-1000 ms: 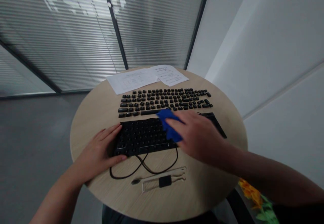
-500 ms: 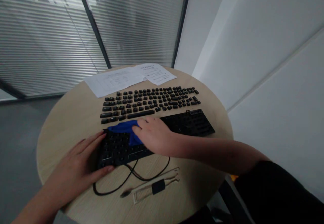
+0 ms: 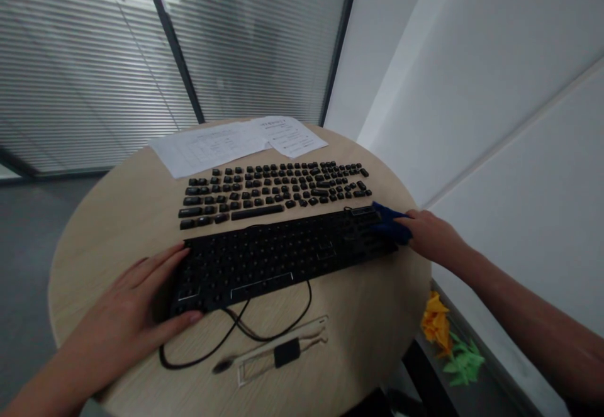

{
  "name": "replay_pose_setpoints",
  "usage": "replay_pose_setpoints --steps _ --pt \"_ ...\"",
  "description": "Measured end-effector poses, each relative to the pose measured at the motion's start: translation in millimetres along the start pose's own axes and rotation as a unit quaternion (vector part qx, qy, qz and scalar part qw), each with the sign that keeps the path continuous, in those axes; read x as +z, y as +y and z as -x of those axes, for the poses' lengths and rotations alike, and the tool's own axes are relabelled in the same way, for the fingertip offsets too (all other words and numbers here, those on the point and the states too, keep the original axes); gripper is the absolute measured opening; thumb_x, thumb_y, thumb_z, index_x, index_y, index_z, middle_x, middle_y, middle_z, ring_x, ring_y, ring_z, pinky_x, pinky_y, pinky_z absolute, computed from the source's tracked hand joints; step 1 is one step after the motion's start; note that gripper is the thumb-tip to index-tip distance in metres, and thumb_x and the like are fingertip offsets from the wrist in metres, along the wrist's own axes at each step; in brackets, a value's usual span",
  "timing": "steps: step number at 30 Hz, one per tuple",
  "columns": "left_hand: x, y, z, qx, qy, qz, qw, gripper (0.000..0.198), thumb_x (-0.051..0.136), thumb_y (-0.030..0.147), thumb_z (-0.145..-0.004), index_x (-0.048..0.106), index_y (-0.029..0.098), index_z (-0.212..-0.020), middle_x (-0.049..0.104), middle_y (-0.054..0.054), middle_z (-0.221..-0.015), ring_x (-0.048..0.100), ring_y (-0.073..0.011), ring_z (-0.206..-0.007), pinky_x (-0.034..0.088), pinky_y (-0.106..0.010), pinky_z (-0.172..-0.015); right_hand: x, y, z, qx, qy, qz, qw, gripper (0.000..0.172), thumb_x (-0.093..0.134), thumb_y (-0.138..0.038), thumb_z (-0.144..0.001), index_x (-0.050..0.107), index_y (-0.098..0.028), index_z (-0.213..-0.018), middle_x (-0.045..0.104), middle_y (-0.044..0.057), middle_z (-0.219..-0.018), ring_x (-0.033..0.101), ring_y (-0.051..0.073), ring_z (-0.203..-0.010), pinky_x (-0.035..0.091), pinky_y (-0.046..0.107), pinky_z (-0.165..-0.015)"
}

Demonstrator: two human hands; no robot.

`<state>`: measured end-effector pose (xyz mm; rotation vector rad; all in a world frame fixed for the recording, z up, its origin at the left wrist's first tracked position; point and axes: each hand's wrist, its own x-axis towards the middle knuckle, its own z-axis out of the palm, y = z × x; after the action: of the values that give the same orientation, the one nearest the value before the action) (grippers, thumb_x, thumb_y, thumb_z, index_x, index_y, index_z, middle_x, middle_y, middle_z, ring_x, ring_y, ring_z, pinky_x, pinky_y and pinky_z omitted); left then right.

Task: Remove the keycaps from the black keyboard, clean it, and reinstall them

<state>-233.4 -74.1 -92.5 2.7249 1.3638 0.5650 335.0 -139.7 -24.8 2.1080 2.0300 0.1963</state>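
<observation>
A black keyboard base (image 3: 278, 253) stripped of its keycaps lies across the round table. My left hand (image 3: 129, 310) grips its left end, fingertips at the back corner and thumb along the front edge. At the far right end, my right hand (image 3: 429, 234) is closed on a dark blue cloth (image 3: 391, 225), which lies over the keyboard's right edge. Behind the base, loose black keycaps (image 3: 268, 190) are set out in rows in a keyboard layout. A black cable (image 3: 207, 357) loops in front of the base.
Near the front of the wooden table (image 3: 358, 329) lie a small brush (image 3: 268, 344) and a wire keycap puller (image 3: 287, 353). Printed papers (image 3: 212, 146) rest at the back. Orange paper (image 3: 436, 322) and green paper (image 3: 463, 360) shapes are below the right edge, beside a white wall.
My right hand has carried the blue cloth from the left half of the keyboard base to its right end, uncovering the middle. My left hand stays on the left end.
</observation>
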Motion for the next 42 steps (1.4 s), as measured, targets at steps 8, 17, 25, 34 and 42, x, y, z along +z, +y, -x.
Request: replay_pose_setpoints --steps 8,17,25,34,42 --pt "-18.2 18 3 -0.020 -0.019 0.074 0.997 0.107 0.072 0.068 -0.080 0.025 0.021 -0.165 0.054 -0.020 -0.155 0.057 -0.0411 -0.136 0.046 -0.060 -0.114 -86 -102 8 -0.200 0.190 -0.130 0.952 0.061 0.064 -0.017 -0.081 0.064 -0.024 -0.141 0.066 0.013 -0.136 0.061 0.034 -0.117 0.049 0.048 -0.101" --pt "-13.0 13 7 -0.006 0.010 0.060 0.998 0.101 0.076 0.050 -0.076 0.030 0.019 -0.161 0.050 -0.022 -0.158 0.054 -0.0418 -0.141 0.049 -0.059 -0.113 -110 -333 -23 -0.452 0.134 -0.173 0.865 0.029 0.060 -0.022 -0.093 0.067 -0.006 -0.116 0.068 0.020 -0.116 0.062 0.030 -0.099 0.057 0.039 -0.069" --pt "-8.4 4 4 -0.019 -0.004 0.048 0.999 0.112 0.075 0.059 -0.080 0.014 0.023 -0.167 0.054 -0.021 -0.153 0.059 -0.0417 -0.134 0.052 -0.058 -0.108 -86 -301 -20 -0.395 0.120 -0.138 0.900 0.023 0.051 -0.015 -0.100 0.066 -0.008 -0.115 0.066 0.017 -0.111 0.063 0.031 -0.096 0.057 0.037 -0.062" --pt "-7.4 -1 2 -0.022 -0.019 0.015 0.999 0.110 0.070 0.066 -0.082 0.013 0.026 -0.167 0.059 -0.021 -0.146 0.063 -0.0421 -0.127 0.056 -0.058 -0.103 -34 -129 0 -0.163 0.062 -0.039 0.984 0.044 0.063 -0.014 -0.091 0.066 -0.017 -0.135 0.068 0.016 -0.119 0.064 0.030 -0.106 0.056 0.038 -0.082" --pt "-2.9 -7 2 -0.010 -0.001 0.016 1.000 0.107 0.069 0.065 -0.082 0.020 0.021 -0.166 0.061 -0.022 -0.145 0.065 -0.0426 -0.124 0.057 -0.056 -0.100 15 -6 19 0.036 0.018 -0.040 0.998 0.038 0.059 -0.011 -0.087 0.073 -0.018 -0.121 0.072 0.014 -0.109 0.069 0.028 -0.101 0.051 0.036 -0.088"
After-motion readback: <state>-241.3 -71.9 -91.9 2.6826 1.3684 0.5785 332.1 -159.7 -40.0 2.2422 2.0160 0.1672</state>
